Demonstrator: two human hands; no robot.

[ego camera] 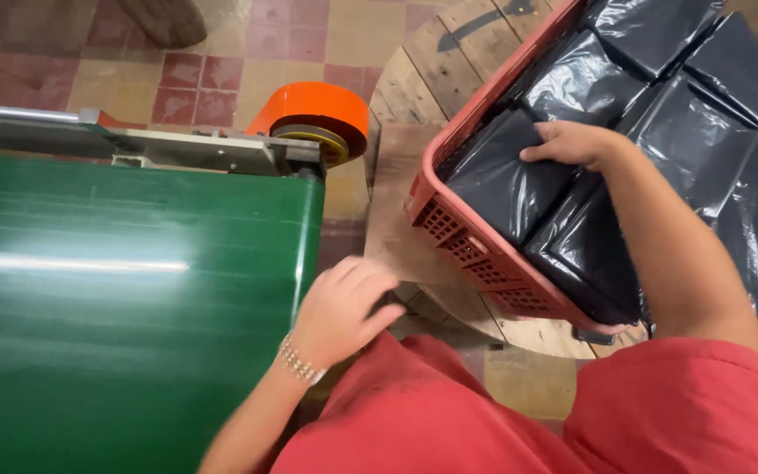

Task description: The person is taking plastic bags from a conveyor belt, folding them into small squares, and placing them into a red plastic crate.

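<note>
nearest the camera: red garment (449, 412) across the lower frame, both arms reaching out from it. left hand (339, 309), beaded bracelet (300, 361) at the wrist, rests at the right edge of the green conveyor belt (125, 290); fingers curled together over something dark and small at the belt edge, mostly hidden, cannot tell what it is or whether it is truly gripped. right hand (572, 142) is further out, palm down on a black plastic-wrapped packet (502, 180) in the near left corner of the red plastic crate (475, 250); fingers bent over the packet's top edge, thumb side hidden, so a pinch looks likely but not confirmed. crate is packed with more black packets (695, 132), some riding above the rim at the far right. crate sits tilted on a round wooden spool table (414, 96), its near corner overhanging the table's edge. beyond the belt: metal frame with an orange tape roll (313, 110), then tiled floor (221, 53). risks, as judged: glossy film is slippery, packet could slide from a one-hand hold; pulling on it could drag the overhanging crate off the table edge; loose top packets could spill; sleeve or bracelet sits close to the belt end.
</note>
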